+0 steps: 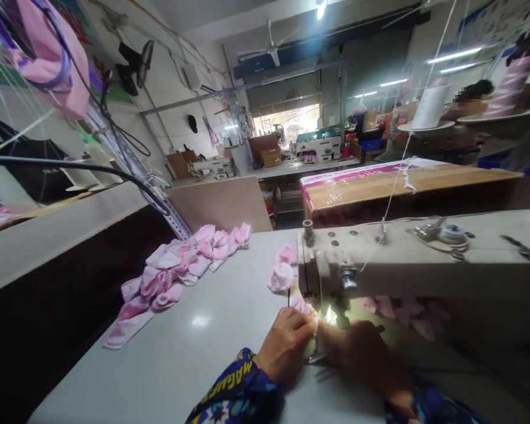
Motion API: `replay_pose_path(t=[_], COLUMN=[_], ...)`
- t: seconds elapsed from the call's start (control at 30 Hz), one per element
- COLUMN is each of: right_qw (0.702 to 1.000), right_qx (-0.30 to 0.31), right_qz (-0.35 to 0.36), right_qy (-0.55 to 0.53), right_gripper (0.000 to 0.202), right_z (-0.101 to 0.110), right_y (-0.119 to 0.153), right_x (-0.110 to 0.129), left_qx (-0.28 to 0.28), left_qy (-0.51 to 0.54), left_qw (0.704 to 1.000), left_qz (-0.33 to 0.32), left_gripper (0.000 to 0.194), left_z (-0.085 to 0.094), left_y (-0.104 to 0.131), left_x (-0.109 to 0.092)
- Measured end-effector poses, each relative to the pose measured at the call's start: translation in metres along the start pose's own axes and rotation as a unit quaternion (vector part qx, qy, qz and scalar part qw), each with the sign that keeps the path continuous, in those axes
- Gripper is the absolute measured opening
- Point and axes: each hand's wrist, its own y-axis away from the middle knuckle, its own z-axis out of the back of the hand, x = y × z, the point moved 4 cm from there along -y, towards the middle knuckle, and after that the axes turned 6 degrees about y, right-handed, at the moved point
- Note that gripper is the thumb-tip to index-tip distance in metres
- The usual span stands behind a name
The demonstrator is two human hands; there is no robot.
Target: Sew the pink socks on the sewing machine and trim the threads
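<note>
A sewing machine (pixel 406 265) stands on the right of a pale table (pixel 203 365), its small lamp lit near the needle. My left hand (pixel 288 341) is at the needle area with its fingers closed on a piece of pink fabric (pixel 302 304). On the other side of the needle is my right hand (pixel 364 353), blurred and in shadow; its fingertips are hard to make out. Two pink pieces (pixel 282 275) lie just behind and left of the machine head. Further left spreads a long pile of pink and white pieces (pixel 172 271).
More pink pieces (pixel 401 312) lie under the machine arm. Behind the machine stands a cardboard box (pixel 380 188). A thread cone (pixel 430 107) is above it, its thread running down to the machine. A board (pixel 221 203) edges the table's back; a person's head (pixel 474 91) shows far right.
</note>
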Motion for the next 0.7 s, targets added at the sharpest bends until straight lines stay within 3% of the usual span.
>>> replay_pose_path(t=[0.23, 0.43, 0.7], right_qw=[0.998, 0.998, 1.000], right_qx=[-0.054, -0.058, -0.023], right_qz=[0.000, 0.000, 0.008], right_qy=[0.011, -0.003, 0.000], right_gripper=[0.049, 0.050, 0.042], right_z=[-0.018, -0.033, -0.018], right_y=[0.003, 0.005, 0.004], right_x=[-0.003, -0.008, -0.005], left_qx=[0.016, 0.037, -0.012], left_qy=[-0.040, -0.037, -0.028], left_qw=[0.998, 0.997, 0.996], left_qz=[0.039, 0.057, 0.089], left_gripper=[0.024, 0.023, 0.023], left_z=[-0.005, -0.011, -0.017], left_y=[-0.001, -0.001, -0.001], left_x=[-0.003, -0.004, -0.004])
